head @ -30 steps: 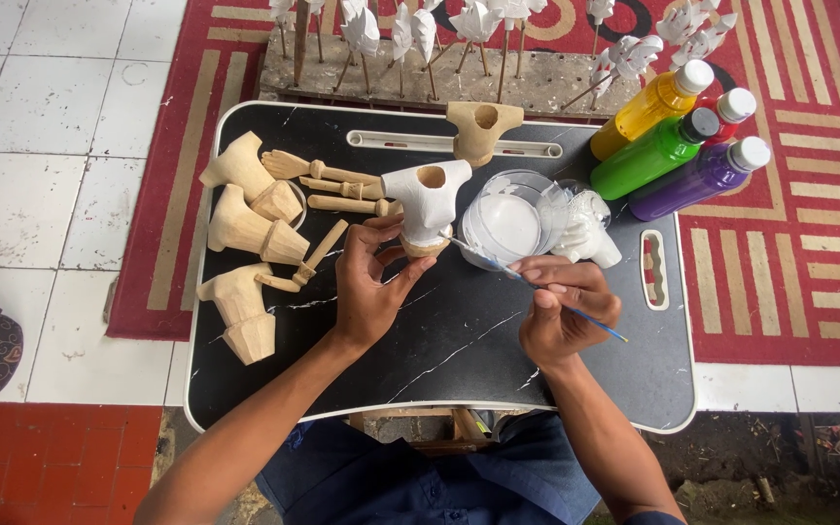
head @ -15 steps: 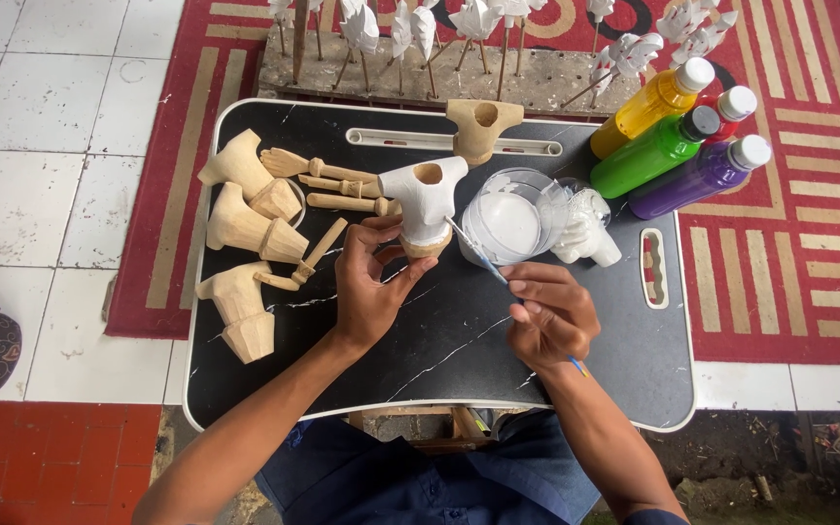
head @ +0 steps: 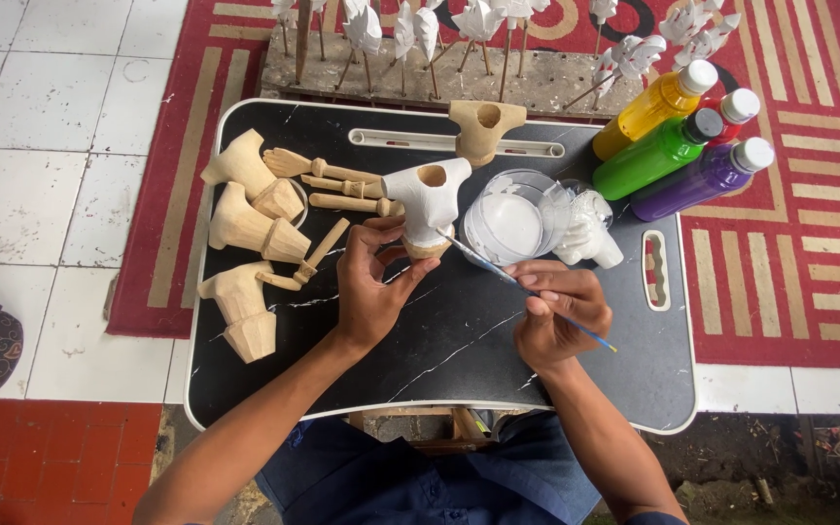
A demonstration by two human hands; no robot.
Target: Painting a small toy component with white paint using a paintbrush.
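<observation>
Position: the wooden torso (head: 429, 199) sits centre frame, above your left hand (head: 369, 287), upper left of your right hand (head: 551, 313).
Look: white-painted, bare wood base.
Hands: left grips its base; right pinches a paintbrush (head: 517, 284).

A black lap table (head: 459, 360) carries bare wooden torsos (head: 245, 233), wooden arms (head: 328, 185), a paint tub (head: 512, 224).

White-painted wooden torso (head: 428, 199) on black white-veined tray (head: 459, 360); bare tan wood pieces (head: 245, 224); yellow (head: 655, 107), green (head: 655, 153), purple (head: 707, 177) bottles; red-and-cream striped rug (head: 799, 194).
</observation>
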